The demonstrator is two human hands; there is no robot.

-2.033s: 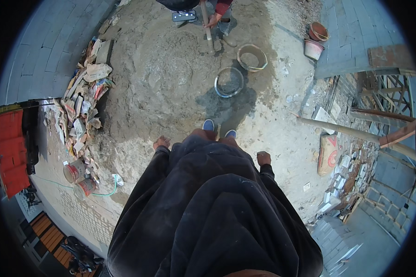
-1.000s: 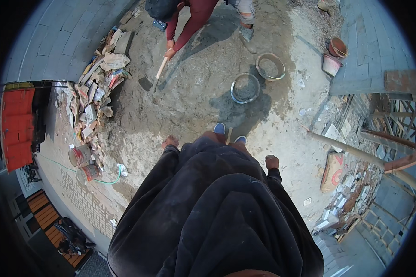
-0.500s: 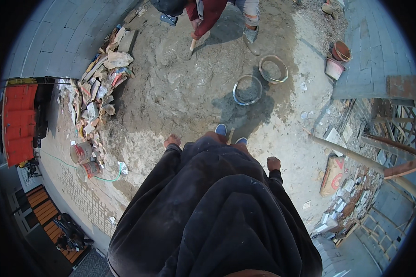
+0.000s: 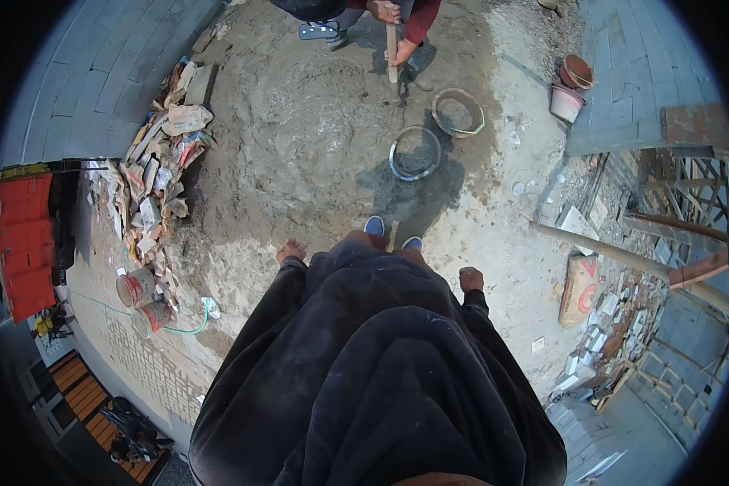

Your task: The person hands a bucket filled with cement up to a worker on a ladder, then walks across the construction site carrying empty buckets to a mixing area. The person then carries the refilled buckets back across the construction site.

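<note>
My left hand [image 4: 292,253] hangs beside my left hip with its fingers apart, holding nothing. At my right side, my right hand [image 4: 471,280] hangs with its fingers curled in, and nothing shows in it. In front of my blue shoes [image 4: 373,226] a wide patch of wet grey mortar [image 4: 316,134] covers the ground. Two round buckets stand at its right side: a nearer bucket [image 4: 394,165] and a farther bucket [image 4: 435,111], both apart from my hands. A co-worker's hands [image 4: 401,52] grip an upright wooden handle [image 4: 392,36]; its lower end meets the mortar.
Left lies a heap of torn paper sacks [image 4: 186,119] and rubble, with two pails [image 4: 135,287] and a green hose [image 4: 190,331] nearer. At right are a filled sack [image 4: 579,292], a long wooden pole [image 4: 599,252], broken blocks [image 4: 595,356] and stacked buckets [image 4: 567,103] by the grey wall.
The co-worker has shifted the wooden handle to the right, close to the farther bucket, and holds it more upright. My hands still hang at my sides; the view has turned slightly.
</note>
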